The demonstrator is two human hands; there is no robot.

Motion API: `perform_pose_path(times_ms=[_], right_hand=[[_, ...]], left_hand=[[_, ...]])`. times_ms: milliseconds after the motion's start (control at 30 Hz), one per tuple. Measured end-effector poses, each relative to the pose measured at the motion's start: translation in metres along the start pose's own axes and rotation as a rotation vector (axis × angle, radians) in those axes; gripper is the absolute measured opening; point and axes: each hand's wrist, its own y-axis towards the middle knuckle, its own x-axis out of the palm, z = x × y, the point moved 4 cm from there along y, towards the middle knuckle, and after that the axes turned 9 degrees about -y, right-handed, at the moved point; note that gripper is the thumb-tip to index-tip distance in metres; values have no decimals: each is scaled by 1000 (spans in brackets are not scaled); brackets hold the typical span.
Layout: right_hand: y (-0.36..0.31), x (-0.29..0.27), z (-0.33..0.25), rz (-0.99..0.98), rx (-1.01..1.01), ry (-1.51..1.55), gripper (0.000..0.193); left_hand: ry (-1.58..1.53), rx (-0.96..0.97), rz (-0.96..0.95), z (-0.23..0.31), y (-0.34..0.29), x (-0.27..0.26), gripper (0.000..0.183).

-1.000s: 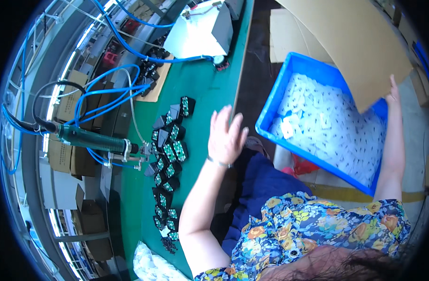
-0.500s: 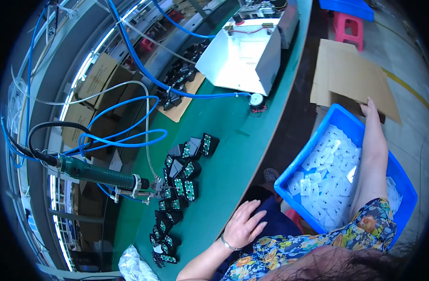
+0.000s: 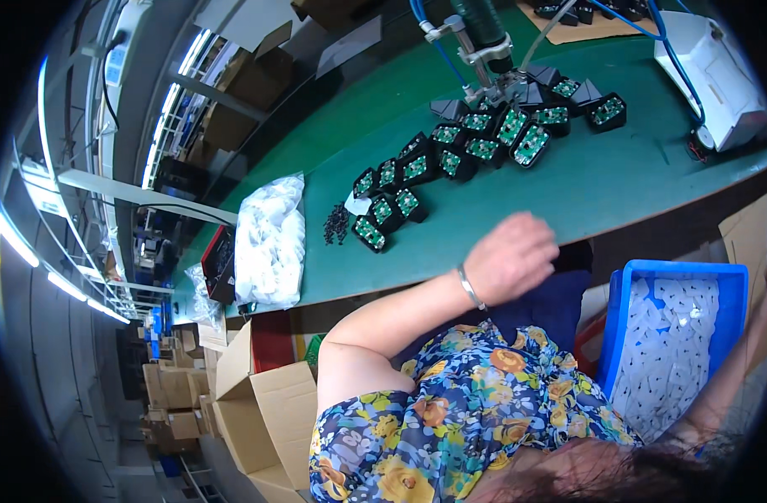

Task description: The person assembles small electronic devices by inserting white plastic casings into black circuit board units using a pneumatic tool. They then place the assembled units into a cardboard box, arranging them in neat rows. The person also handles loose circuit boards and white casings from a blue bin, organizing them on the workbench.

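My left hand, with a bangle at its wrist, hovers by the front edge of the green table. Its fingers are loosely bent and somewhat blurred, and I see nothing held in them. Nearest to it are several black housings with green circuit boards, grouped on the table. My right forearm reaches past the blue bin to the dark right rim, where the hand is cut off. Inside that bin lie many whitish translucent bags with small dark parts. Beyond it shows a brown cardboard sheet.
A green power tool hangs on a clamp over the housings. Small black parts lie in a pile by a white plastic bag. A white box-like fixture stands at right. An opened carton is at lower left.
The view has swung left, toward the plastic bag and carton. My left hand has moved over the table edge, its fingers more bent. My right hand, earlier at the cardboard, has left the picture.
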Motion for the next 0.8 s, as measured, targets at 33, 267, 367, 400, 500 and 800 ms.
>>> perform_pose_path(times_ms=[33,267,367,400,500,800], right_hand=[[-5,38,-51,-186,-94,40,43],[-79,269,-331,-697,-637,236,39],[-43,340,-353,-893,-546,225,41],[-37,359,-358,-980,-510,221,43],[-56,455,-364,-1421,-450,256,45],[-42,500,-356,-1467,-372,294,46]], left_hand=[[76,-3,25,-7,3,-10,28],[-52,240,3,-10,35,-12,28],[-112,257,-56,-5,19,-30,25],[-105,226,-22,-8,7,-46,25],[-49,-20,77,-33,-53,-90,23],[473,-699,202,-52,-144,-130,53]])
